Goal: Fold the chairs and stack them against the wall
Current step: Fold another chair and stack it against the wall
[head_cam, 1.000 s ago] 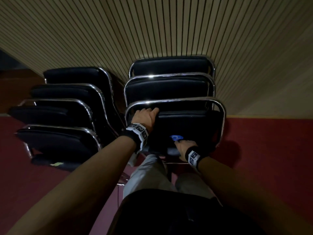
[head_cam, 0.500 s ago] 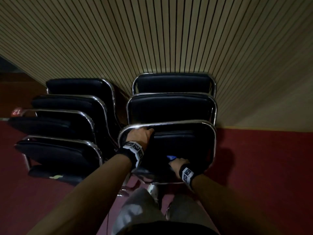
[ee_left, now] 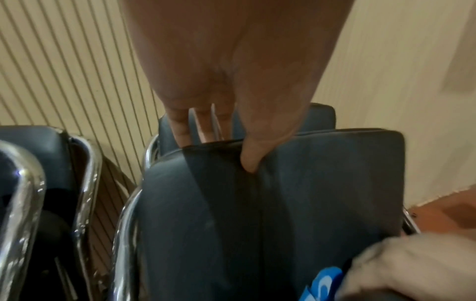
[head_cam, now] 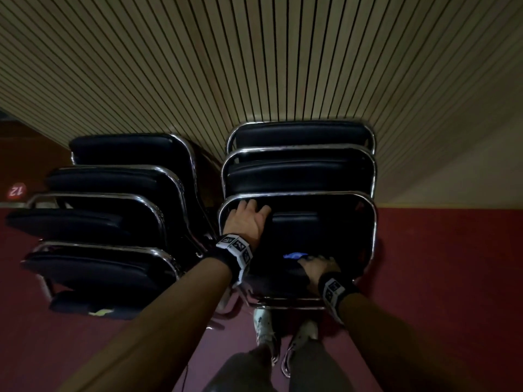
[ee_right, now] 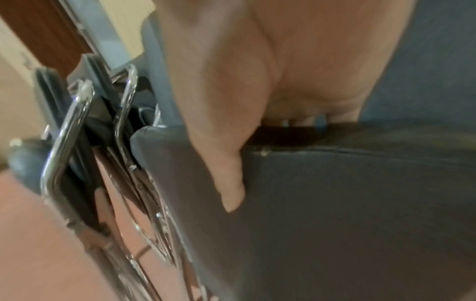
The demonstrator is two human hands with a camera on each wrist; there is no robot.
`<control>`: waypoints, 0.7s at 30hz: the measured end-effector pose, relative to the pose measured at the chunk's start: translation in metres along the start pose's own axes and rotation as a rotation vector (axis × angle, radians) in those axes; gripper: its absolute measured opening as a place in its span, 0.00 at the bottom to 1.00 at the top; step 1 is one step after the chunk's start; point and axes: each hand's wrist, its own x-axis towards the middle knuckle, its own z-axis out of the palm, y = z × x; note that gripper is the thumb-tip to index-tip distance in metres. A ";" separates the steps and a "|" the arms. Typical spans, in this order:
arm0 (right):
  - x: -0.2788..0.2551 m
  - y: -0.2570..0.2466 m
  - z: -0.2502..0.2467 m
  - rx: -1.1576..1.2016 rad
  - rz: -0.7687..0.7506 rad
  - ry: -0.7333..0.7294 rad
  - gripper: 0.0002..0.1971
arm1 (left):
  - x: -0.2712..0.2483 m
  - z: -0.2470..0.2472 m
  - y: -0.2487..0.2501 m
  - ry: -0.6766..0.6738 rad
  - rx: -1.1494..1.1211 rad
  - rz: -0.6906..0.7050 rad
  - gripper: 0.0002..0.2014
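Observation:
A folded black chair [head_cam: 334,230] with a chrome frame stands upright at the front of the right-hand stack. My left hand [head_cam: 249,219] grips the top of its padded back, fingers [ee_left: 180,124] hooked behind the edge and thumb [ee_left: 249,163] on the front. Lower down, my right hand [head_cam: 318,268] grips the seat's edge [ee_right: 360,138], beside a blue label [head_cam: 294,255]. Two more folded chairs [head_cam: 300,176] stand behind it against the slatted wall [head_cam: 254,66].
A second stack of several folded chairs [head_cam: 107,222] leans on the wall just left of mine, frames nearly touching. Red carpet [head_cam: 438,278] runs open to the right. My shoes [head_cam: 264,323] are close behind the chair's lower frame. A red "12" marker [head_cam: 15,190] sits far left.
The chair has come down and in toward the two chairs behind it. My view has tilted down, so my shoes now show. Both hands have stayed on the chair.

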 end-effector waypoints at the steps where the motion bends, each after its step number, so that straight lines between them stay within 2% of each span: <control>1: 0.000 -0.001 -0.002 -0.005 0.035 -0.012 0.39 | -0.002 0.000 -0.004 0.008 -0.002 -0.001 0.27; 4: -0.001 -0.007 -0.010 -0.003 0.057 -0.046 0.42 | -0.010 0.001 -0.008 0.074 0.009 -0.006 0.35; 6: 0.002 -0.004 -0.011 0.029 0.072 -0.048 0.44 | -0.015 0.001 -0.006 0.097 -0.001 0.006 0.37; 9: 0.005 0.001 -0.017 0.047 0.090 -0.022 0.44 | -0.019 0.006 -0.009 0.050 -0.021 0.041 0.40; 12: 0.009 -0.001 -0.014 0.051 0.089 0.010 0.43 | -0.023 0.014 -0.017 -0.057 -0.060 0.029 0.45; 18: 0.014 -0.022 -0.011 0.044 0.108 -0.007 0.45 | -0.018 0.032 -0.012 -0.105 0.103 -0.104 0.39; 21: 0.007 -0.031 -0.006 0.028 0.124 0.047 0.47 | -0.019 0.038 -0.011 -0.113 0.143 -0.156 0.37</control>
